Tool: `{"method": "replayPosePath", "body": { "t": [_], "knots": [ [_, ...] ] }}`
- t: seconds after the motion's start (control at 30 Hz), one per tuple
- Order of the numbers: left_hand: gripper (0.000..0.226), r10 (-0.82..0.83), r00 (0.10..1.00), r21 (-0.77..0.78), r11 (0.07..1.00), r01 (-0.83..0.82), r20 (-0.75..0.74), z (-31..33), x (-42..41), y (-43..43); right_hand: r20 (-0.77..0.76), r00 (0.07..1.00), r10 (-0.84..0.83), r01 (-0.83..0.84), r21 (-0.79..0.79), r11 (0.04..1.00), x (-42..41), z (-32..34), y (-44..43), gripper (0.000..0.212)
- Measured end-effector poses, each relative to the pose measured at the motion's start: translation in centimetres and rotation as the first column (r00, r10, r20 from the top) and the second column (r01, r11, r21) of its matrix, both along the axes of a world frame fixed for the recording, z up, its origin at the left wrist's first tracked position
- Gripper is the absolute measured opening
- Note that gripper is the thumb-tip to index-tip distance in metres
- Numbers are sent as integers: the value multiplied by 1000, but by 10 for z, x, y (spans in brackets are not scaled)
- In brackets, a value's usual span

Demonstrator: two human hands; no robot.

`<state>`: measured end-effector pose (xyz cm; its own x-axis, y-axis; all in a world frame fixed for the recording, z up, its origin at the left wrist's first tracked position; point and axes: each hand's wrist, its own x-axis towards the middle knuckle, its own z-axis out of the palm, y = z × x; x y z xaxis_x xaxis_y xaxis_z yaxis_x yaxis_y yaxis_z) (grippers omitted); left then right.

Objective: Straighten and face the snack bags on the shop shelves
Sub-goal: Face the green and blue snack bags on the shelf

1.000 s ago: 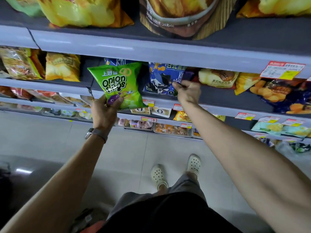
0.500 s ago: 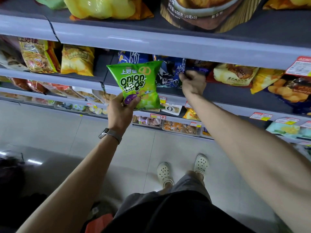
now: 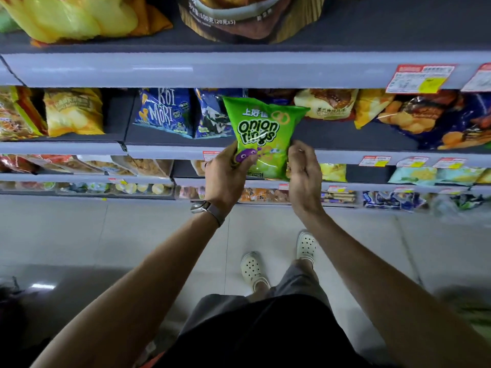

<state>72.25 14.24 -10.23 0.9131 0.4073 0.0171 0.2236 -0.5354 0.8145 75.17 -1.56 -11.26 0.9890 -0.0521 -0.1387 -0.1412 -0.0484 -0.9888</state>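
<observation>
Centrally, left hand (image 3: 225,174) grips onion rings bag (image 3: 261,128), right hand (image 3: 304,177) pinches its lower edge, bottom corners hidden.

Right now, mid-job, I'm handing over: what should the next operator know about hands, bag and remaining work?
Left hand grips the onion rings bag at its lower left; right hand pinches its lower right edge.
The bag is upright, label out, held in front of the second shelf, not yet set down.
Blue Koi Mori bags stand on that shelf to its left.
Done: bag in hand, faced.
Left: stand it in the bare gap right of them, then probably straighten the bags further right.
</observation>
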Motion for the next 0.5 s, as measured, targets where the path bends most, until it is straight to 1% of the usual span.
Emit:
{"method": "replayPosePath", "body": {
  "t": [0.07,0.13,0.2,0.3,0.4,0.5],
  "knots": [
    [22,-21,1000,-6,1000,21,14,3,16,-18,21,999,42,-40,-72,997,10,1,-18,34],
    [25,-41,998,-2,999,42,45,5,33,-35,53,996,73,-65,-144,987,23,4,-34,42],
    [25,-85,994,-23,996,87,67,6,49,-51,88,994,59,-38,-219,975,37,6,-49,51],
    [27,-189,977,-22,981,192,97,-2,71,-68,124,992,-9,42,-265,963,58,9,-68,57],
    [29,-230,973,-13,973,231,34,-15,88,-80,135,990,-46,87,-317,944,78,1,-86,57],
    [17,-238,971,-29,971,237,-28,-25,97,-89,96,995,-14,47,-355,934,91,-10,-100,58]
  ]
}}
